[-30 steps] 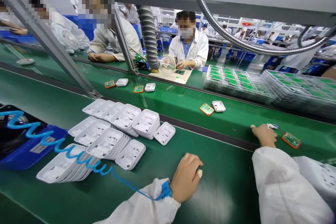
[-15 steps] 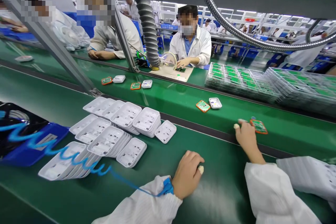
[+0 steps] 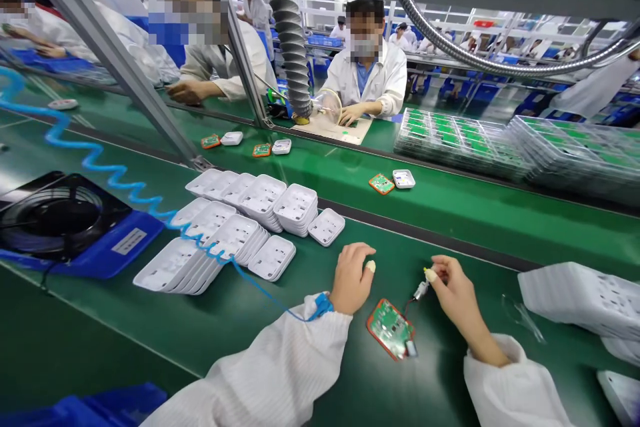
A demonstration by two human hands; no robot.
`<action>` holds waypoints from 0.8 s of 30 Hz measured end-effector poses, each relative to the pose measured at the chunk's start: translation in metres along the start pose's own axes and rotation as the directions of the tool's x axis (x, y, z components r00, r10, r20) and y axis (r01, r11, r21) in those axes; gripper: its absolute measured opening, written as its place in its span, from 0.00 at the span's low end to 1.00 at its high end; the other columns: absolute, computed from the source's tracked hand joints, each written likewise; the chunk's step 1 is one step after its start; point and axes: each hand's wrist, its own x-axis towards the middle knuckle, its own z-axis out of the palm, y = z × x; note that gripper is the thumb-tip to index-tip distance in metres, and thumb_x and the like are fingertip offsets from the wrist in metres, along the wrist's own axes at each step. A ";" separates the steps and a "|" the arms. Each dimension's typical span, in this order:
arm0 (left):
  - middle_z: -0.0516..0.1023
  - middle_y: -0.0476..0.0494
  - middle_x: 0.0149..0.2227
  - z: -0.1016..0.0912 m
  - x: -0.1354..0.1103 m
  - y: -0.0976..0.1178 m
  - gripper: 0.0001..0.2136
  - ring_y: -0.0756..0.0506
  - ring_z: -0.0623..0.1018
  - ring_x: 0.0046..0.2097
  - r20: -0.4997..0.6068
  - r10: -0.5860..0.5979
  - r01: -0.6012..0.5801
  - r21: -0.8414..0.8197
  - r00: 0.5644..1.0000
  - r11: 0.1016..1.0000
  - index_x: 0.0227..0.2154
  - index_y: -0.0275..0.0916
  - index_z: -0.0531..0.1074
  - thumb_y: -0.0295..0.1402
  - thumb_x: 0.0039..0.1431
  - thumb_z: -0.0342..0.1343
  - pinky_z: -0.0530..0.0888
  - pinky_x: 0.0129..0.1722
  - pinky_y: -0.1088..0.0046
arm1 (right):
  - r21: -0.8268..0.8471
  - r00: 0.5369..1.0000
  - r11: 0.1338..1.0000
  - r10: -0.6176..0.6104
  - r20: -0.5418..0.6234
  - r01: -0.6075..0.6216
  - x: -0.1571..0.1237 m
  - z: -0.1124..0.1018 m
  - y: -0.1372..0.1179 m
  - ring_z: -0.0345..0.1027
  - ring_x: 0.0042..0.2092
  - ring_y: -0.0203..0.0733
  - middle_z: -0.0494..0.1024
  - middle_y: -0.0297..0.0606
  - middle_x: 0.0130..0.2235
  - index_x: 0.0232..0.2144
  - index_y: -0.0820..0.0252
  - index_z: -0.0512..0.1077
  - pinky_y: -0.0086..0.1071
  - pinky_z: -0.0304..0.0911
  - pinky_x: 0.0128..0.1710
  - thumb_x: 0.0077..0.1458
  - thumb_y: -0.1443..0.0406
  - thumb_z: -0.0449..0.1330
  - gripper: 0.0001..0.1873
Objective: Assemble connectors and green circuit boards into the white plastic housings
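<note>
Between my hands a green circuit board (image 3: 391, 328) with an orange rim lies on the green bench. Thin dark wires run from it to a small whitish part (image 3: 421, 290) with a yellow tip. My right hand (image 3: 453, 293) pinches this wired part at its yellow end, with thumb and index finger closed. To the left of the board, my left hand (image 3: 351, 278) hovers or rests near the bench, holding nothing, thumb and fingers apart. A blue coiled cord (image 3: 260, 285) leads to the blue band (image 3: 323, 305) on my left wrist. Pale covers sit on both thumb tips.
Stacked white plastic shells (image 3: 263, 195) stand at left, more white shells (image 3: 585, 300) at right. A black fan (image 3: 70, 213) on a blue base is far left. Beyond runs a green conveyor (image 3: 465, 213) with boards and covers; trays (image 3: 450, 137) and a co-worker (image 3: 367, 73) are behind it.
My right hand has come back from the conveyor to the bench. The circuit board near it on the belt now lies before me, and the wired part is pinched. My left hand stays empty.
</note>
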 end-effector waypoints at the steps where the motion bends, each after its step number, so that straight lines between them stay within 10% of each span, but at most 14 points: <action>1: 0.70 0.42 0.43 0.001 -0.002 0.000 0.11 0.44 0.67 0.46 0.024 0.009 -0.009 0.007 1.000 1.000 0.39 0.39 0.67 0.25 0.54 0.45 0.64 0.47 0.63 | -0.003 0.999 1.000 0.008 0.034 -0.007 0.001 0.003 0.000 0.67 0.32 0.38 0.72 0.36 0.31 0.39 0.57 0.63 0.33 0.64 0.35 0.50 0.57 0.53 0.15; 9: 0.71 0.42 0.39 0.009 -0.020 0.024 0.10 0.44 0.67 0.44 0.226 0.148 -0.163 0.048 0.963 0.985 0.38 0.39 0.67 0.27 0.56 0.43 0.63 0.44 0.64 | 0.001 0.991 1.000 0.007 0.133 -0.007 -0.004 0.006 -0.007 0.68 0.29 0.37 0.73 0.32 0.29 0.32 0.56 0.65 0.30 0.61 0.30 0.53 0.58 0.50 0.09; 16: 0.69 0.40 0.33 0.042 -0.046 0.076 0.06 0.42 0.67 0.38 0.528 0.317 -0.470 0.184 0.788 0.863 0.31 0.35 0.67 0.32 0.55 0.48 0.64 0.36 0.63 | 0.085 0.991 0.996 -0.005 0.135 -0.007 -0.008 0.010 -0.012 0.68 0.33 0.38 0.74 0.34 0.33 0.38 0.56 0.66 0.31 0.62 0.33 0.53 0.58 0.50 0.12; 24: 0.70 0.41 0.32 0.053 -0.048 0.065 0.04 0.43 0.69 0.37 0.465 0.231 -0.307 0.094 0.855 0.947 0.32 0.36 0.64 0.25 0.54 0.46 0.65 0.39 0.64 | -0.006 0.989 0.997 -0.073 0.131 0.074 -0.020 -0.005 -0.017 0.67 0.31 0.37 0.74 0.33 0.32 0.34 0.56 0.67 0.31 0.60 0.31 0.56 0.57 0.47 0.12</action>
